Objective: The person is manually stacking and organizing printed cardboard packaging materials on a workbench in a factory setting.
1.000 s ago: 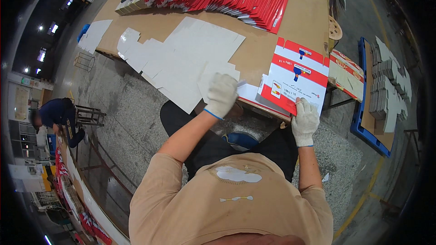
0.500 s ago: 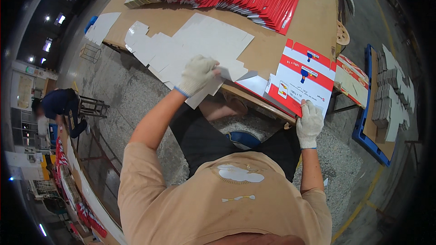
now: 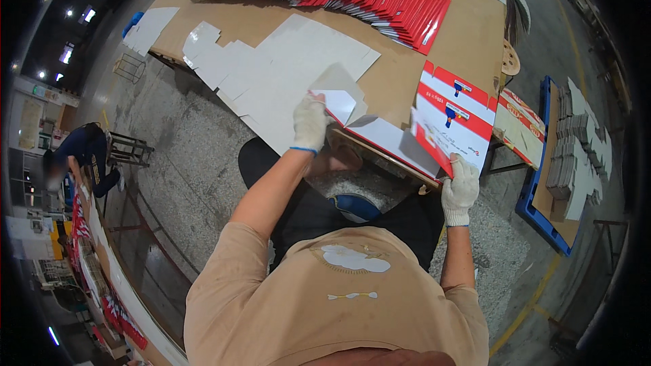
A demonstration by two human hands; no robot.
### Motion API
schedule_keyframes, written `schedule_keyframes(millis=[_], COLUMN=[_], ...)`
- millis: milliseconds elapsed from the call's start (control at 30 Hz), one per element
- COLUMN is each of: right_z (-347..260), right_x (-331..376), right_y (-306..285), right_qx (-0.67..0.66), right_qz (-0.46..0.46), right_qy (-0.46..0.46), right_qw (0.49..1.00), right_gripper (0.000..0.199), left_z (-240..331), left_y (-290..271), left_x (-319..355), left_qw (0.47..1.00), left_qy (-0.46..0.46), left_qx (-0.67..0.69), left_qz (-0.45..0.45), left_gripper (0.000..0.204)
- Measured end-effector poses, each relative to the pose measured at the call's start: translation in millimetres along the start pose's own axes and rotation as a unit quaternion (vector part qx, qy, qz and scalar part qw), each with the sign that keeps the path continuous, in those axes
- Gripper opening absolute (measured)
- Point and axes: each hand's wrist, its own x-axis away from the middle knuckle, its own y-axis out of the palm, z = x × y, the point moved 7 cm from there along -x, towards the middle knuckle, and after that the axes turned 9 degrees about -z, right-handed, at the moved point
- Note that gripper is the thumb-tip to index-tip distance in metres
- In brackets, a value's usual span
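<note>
A red and white printed carton (image 3: 468, 129) of thin card lies partly folded along the near table edge, its pale inner side showing to the left. My left hand (image 3: 310, 122), in a white knitted glove, pinches a raised flap at the carton's left end. Gloved likewise, my right hand (image 3: 462, 190) grips the near right corner, thumb on the printed face; its other fingertips are hidden. Between my hands one printed panel stands tilted up. Flat white die-cut card blanks (image 3: 271, 68) lie left of the carton, reaching past the table edge.
Red folded cartons (image 3: 380, 0) lie fanned in a long row at the back of the brown-topped table (image 3: 468, 47). Card sheets stack on a blue pallet (image 3: 542, 163) at right. At far left, a person in dark clothes (image 3: 85, 152) bends over another bench. A blue stool (image 3: 356, 207) shows below me.
My left hand has come down and right, from above the white blanks to the carton's left flap. That flap and a printed panel have lifted. My right hand keeps its corner grip.
</note>
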Motion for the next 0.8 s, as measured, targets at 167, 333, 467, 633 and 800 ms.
schedule_keyframes(millis=[167,333,467,633,800], right_z=[-24,-27,-19,-28,-30], right_x=[-13,-10,-1,1,2], right_y=[-12,-7,5,12,7], right_qx=[0.048,0.081,0.071,0.110,0.117], right_qz=[-0.143,-0.174,-0.169,-0.124,-0.113], right_qy=[-0.003,0.003,0.014,0.012,0.023], right_qw=[0.989,0.981,0.983,0.986,0.987], right_gripper=[0.050,0.054,0.056,0.058,0.055], left_z=[44,15,-2,-11,5], left_y=[83,107,116,110,129], left_x=[59,63,62,66,65], left_qw=[0.739,0.619,0.581,0.635,0.632], left_qy=[0.313,0.198,0.151,0.305,0.322], left_qx=[-0.534,-0.677,-0.705,-0.671,-0.663], left_qz=[-0.266,-0.344,-0.378,-0.234,-0.240], left_gripper=[0.024,0.042,0.049,0.057,0.048])
